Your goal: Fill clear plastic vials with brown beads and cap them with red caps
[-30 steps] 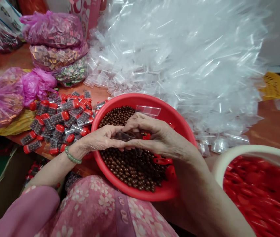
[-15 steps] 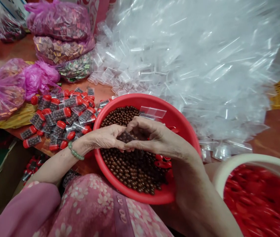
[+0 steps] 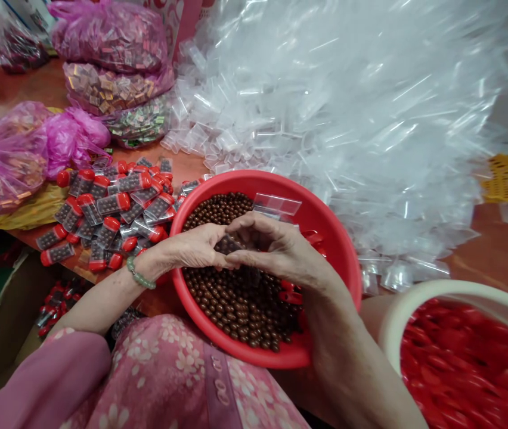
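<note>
My left hand [image 3: 198, 245], with a green bead bracelet at the wrist, pinches one end of a small clear plastic container [image 3: 227, 244] with brown balls inside. My right hand [image 3: 287, 247] curls around its other end, thumb and fingertips meeting the left hand's fingers. Both are above a red basin [image 3: 341, 262] of glossy brown balls [image 3: 240, 313]. Red caps [image 3: 290, 293] lie in the basin's right side, partly behind my right hand. Clear empty containers [image 3: 277, 204] rest in it beyond my fingers. My fingers cover much of the held container.
Filled, red-capped containers [image 3: 115, 205] are piled left of the basin. A large heap of clear empty containers [image 3: 325, 113] covers the back. A cream tub [image 3: 390, 333] of red caps [image 3: 468, 363] stands at the right. Pink plastic bags [image 3: 111, 39] sit back left.
The view has shifted slightly, bringing the cream tub a little leftward. Both hands keep nearly the same hold on the container, with only a small shift of the fingers.
</note>
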`<state>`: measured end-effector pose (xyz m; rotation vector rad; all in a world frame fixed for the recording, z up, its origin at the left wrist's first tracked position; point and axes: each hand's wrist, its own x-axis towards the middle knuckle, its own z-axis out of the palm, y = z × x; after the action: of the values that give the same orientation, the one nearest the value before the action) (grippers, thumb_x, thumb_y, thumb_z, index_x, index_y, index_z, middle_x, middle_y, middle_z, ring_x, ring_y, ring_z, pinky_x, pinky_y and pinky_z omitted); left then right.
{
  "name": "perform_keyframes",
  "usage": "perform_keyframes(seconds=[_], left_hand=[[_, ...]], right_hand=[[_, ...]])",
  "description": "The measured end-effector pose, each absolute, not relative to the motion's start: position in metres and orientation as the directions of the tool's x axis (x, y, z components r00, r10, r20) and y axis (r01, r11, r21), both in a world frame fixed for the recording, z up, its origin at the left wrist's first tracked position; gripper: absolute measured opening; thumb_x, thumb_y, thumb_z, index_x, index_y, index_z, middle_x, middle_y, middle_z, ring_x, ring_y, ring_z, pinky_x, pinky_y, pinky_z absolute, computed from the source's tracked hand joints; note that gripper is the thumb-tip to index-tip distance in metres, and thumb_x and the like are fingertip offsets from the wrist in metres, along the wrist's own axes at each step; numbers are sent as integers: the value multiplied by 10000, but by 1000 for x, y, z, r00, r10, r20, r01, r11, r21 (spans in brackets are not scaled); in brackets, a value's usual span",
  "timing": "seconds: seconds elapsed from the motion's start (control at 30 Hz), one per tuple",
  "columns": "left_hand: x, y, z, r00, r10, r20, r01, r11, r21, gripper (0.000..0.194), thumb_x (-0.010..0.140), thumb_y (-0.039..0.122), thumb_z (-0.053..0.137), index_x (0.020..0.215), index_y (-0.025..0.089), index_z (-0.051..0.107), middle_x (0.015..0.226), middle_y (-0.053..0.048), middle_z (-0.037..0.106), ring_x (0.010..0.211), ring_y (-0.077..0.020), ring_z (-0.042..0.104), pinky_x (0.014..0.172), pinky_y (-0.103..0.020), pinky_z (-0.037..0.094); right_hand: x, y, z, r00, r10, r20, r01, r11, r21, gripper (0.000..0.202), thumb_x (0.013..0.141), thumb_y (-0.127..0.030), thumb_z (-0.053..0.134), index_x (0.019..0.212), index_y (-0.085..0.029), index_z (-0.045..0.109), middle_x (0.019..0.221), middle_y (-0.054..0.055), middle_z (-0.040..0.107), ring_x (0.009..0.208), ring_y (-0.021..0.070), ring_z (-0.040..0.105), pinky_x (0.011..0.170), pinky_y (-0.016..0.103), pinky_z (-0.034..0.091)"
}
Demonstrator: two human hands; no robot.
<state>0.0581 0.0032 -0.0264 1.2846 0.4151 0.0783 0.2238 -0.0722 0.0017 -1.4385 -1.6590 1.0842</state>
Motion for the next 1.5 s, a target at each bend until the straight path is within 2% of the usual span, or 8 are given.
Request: perform_keyframes(seconds=[0.23,0.37,0.63,0.77,0.83,1.0,1.23,1.5], left_hand=[[60,2,-30,902,368,-228,64,408,911,255,622,109,744,861,115,655,694,28,603,665,-95,563,656,-214,459],[61,2,-30,914,345,-215,52,424,904,312,609,98,750,911,117,674,715,16,631,698,-111,593,678,-224,476],[59,3,-30,918,294,-265,167,318,933,225,625,100,739,833,108,654,743,9,639,708,-117,588,688,-230,480],[60,1,-31,910,319,-265,170,296,940,220,632,105,722,832,122,633,749,16,625,709,-113,571,677,-222,468],[60,1,-31,909,330,-255,157,296,942,212,640,111,711,833,127,625,748,19,616,712,-114,565,675,-223,461],[60,2,-32,918,329,-222,129,279,951,210,641,119,711,827,131,614,767,18,607,740,-116,555,703,-234,451],[59,-1,-32,906,328,-268,144,355,924,219,658,107,681,852,124,580,696,53,514,626,-73,457,624,-219,377],[60,0,-31,911,317,-263,130,385,914,253,641,97,677,868,122,569,712,50,527,625,-73,464,633,-234,362]], right_hand=[[225,-76,-4,-62,995,74,490,95,-867,259,756,-334,761,956,-204,661,821,22,617,727,159,561,652,289,454],[226,-74,-3,-125,987,103,514,153,-844,227,782,-373,742,935,-213,689,804,26,625,726,163,565,666,298,458],[224,-74,2,-211,975,-74,454,31,-891,221,778,-328,721,881,-191,582,745,-9,568,647,121,492,592,252,418],[222,-75,2,-183,981,-57,464,35,-885,257,780,-330,713,742,-202,493,659,-41,464,596,98,405,546,236,353],[221,-76,1,-165,985,-54,450,26,-893,279,785,-348,709,729,-204,477,663,-38,464,597,98,412,546,237,354],[222,-75,1,-152,988,-42,411,25,-911,212,769,-299,719,861,-192,561,708,-27,517,620,107,457,566,243,383],[227,-76,-5,-134,991,-1,451,60,-890,242,776,-357,743,781,-190,567,707,-9,545,622,115,472,566,257,393],[229,-76,-4,-158,982,100,493,166,-854,157,785,-312,747,829,-209,638,758,10,599,672,138,523,621,277,416]])
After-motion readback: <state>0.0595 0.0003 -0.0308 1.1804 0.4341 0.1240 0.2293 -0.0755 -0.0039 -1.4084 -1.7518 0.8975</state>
